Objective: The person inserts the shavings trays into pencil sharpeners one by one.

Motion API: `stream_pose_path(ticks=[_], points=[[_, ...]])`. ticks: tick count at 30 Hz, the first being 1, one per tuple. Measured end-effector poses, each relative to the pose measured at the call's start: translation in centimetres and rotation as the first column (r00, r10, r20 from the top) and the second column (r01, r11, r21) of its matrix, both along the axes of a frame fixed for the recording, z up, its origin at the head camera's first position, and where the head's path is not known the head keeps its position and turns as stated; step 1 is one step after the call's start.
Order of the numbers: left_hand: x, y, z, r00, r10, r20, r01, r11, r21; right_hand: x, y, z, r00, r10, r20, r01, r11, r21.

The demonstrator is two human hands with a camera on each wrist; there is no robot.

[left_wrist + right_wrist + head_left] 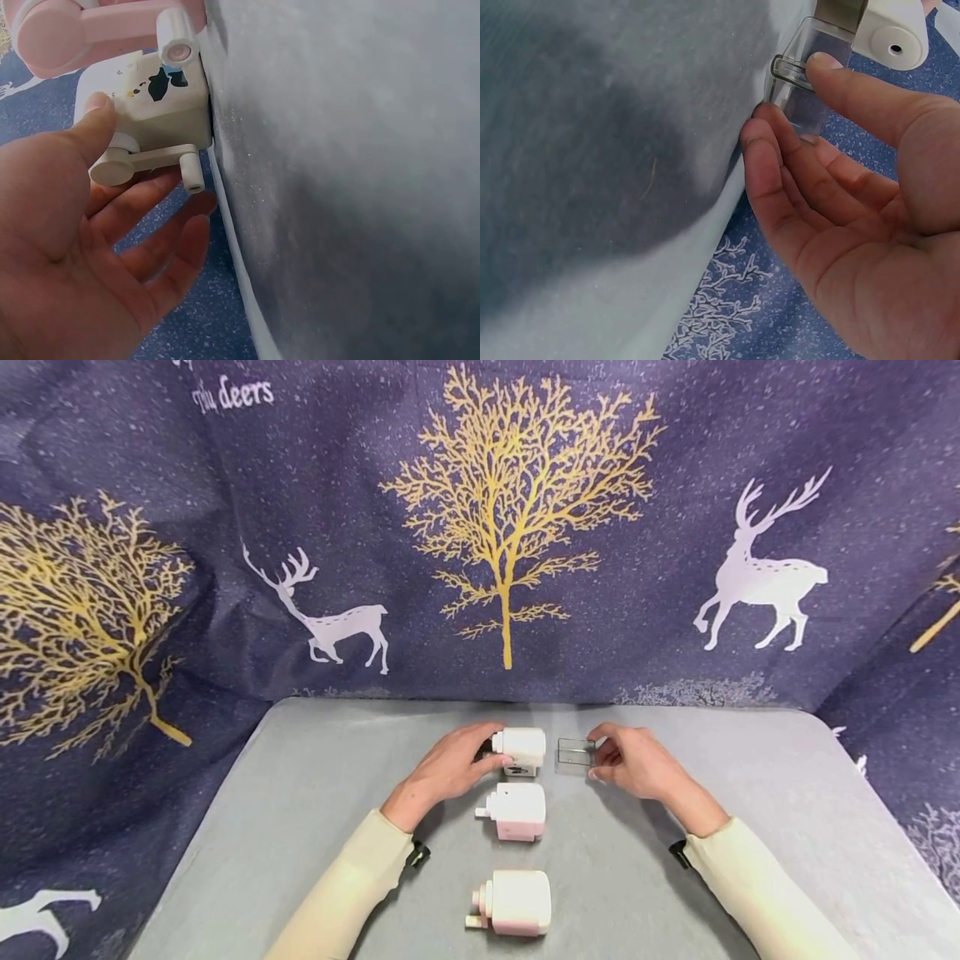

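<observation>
At the far middle of the table stands a cream crank pencil sharpener (522, 743) with a dark printed picture on its side. My left hand (448, 766) holds it at the crank end; in the left wrist view the thumb lies on its body near the crank (142, 159). To its right, a small gap away, is a clear plastic shavings drawer (573, 752). My right hand (637, 762) pinches the drawer's outer end. In the right wrist view the thumb touches the drawer (817, 105) by its raised handle, and the sharpener's pencil hole faces this side.
Two pink and white crank sharpeners stand nearer me in a line, a middle one (520, 814) and a front one (517, 902), cranks to the left. The grey table (300, 827) ends at a dark blue cloth (420, 643) printed with deer and trees.
</observation>
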State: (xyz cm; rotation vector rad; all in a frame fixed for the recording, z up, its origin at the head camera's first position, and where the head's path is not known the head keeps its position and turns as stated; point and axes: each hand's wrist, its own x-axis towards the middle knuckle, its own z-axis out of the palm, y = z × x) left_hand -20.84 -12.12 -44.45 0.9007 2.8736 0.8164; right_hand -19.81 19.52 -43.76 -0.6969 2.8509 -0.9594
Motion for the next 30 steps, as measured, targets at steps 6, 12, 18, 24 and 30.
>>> stream_pose_path(ticks=[6,12,18,24,30], points=[[0.0,0.0,-0.1,1.000,-0.001,0.007,0.001,1.000,0.010,-0.1,-0.3,-0.2,1.000,0.003,0.027,-0.003,1.000,0.001],[0.0,0.0,0.0,1.000,-0.005,-0.001,0.005,1.000,0.012,-0.2,-0.7,-0.1,1.000,0.016,0.021,-0.015,1.000,-0.003],[-0.1,0.2,0.1,1.000,0.002,0.009,-0.002,1.000,-0.003,-0.3,-1.0,0.0,0.999,0.017,0.035,-0.017,1.000,-0.011],[-0.2,0.2,0.0,1.000,-0.001,0.013,0.001,1.000,-0.001,-0.5,-1.2,-0.3,0.999,0.039,0.017,-0.038,0.999,-0.029],[-0.2,0.1,0.1,1.000,-0.006,0.013,0.006,1.000,0.001,-0.6,-1.7,-0.3,0.999,0.049,-0.019,-0.049,0.998,-0.025]])
